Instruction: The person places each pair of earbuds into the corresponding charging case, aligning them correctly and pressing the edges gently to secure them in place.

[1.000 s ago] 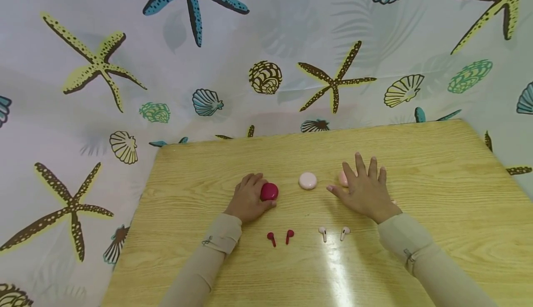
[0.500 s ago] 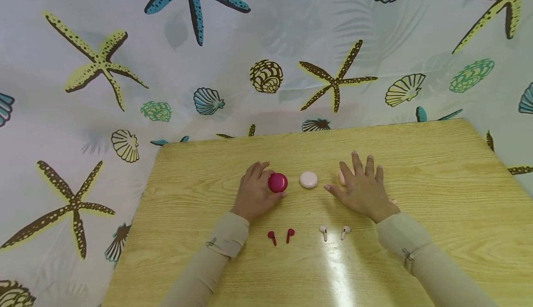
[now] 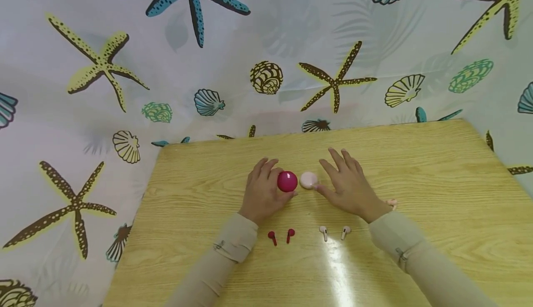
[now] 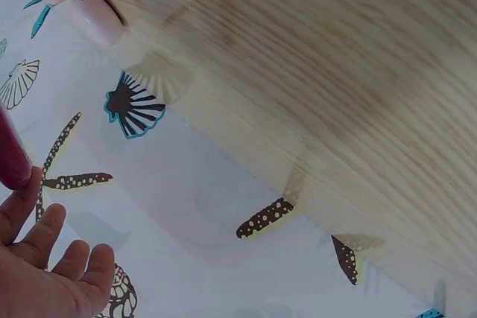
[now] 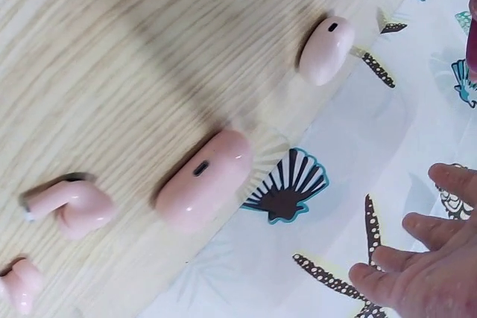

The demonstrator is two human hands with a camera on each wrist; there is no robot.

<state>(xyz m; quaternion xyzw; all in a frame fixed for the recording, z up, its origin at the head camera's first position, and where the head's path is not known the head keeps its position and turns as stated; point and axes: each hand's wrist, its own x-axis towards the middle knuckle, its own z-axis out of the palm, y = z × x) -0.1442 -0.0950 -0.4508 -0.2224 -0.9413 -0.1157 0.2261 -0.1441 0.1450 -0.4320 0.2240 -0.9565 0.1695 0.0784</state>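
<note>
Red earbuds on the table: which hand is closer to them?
The left. The left hand, holding the red earbud case, is just beyond the red earbuds; the right hand is farther off, beyond them and to the right.

White glare streaks the tabletop (image 3: 441, 168) (wrist views look softer).

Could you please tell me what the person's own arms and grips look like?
The arms wear long, plain beige sleeves: the left sleeve and the right sleeve look alike, loose and slightly creased, each with a small dark detail near its wrist end, too small to make out. The left grip and right grip are human hands, with no gloves or rings visible.
</note>
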